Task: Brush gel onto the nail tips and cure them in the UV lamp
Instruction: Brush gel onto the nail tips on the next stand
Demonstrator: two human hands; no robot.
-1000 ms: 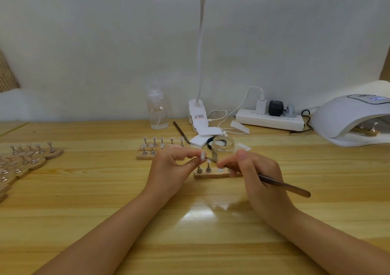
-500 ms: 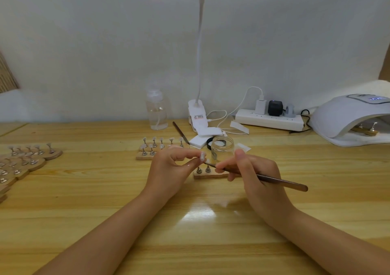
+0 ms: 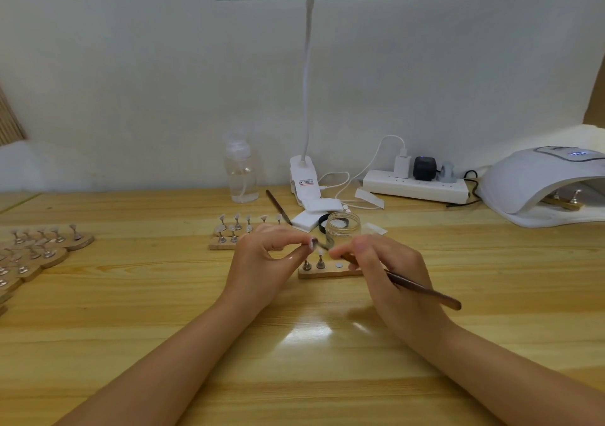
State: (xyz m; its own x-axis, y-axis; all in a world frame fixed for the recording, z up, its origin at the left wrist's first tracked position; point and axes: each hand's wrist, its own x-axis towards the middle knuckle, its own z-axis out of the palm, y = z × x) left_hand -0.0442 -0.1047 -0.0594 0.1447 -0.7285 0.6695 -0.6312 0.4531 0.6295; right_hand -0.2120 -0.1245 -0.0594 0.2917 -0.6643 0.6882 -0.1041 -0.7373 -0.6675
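My left hand (image 3: 265, 255) pinches a small nail tip (image 3: 310, 243) on its metal stand between thumb and forefinger, above the table's middle. My right hand (image 3: 389, 272) grips a brown gel brush (image 3: 425, 293), and its bristles touch the held tip. Below them lies a short wooden holder (image 3: 330, 272) with two more tips standing on it and one bare magnet spot. A clear gel jar (image 3: 343, 227) stands open just behind. The white UV lamp (image 3: 537, 180) sits at the far right with a holder of tips (image 3: 563, 200) inside.
Behind my left hand lie two wooden holders with nail tips (image 3: 235, 229); several more (image 3: 42, 245) spread at the left edge. A second brush (image 3: 278, 206), a clear bottle (image 3: 240, 177), a clip desk lamp (image 3: 306, 183), a power strip (image 3: 415, 186) and white pads (image 3: 311, 218) line the back.
The brush tip has moved left along the held nail tip, and its handle has tilted lower to the right. My left hand stays in place.
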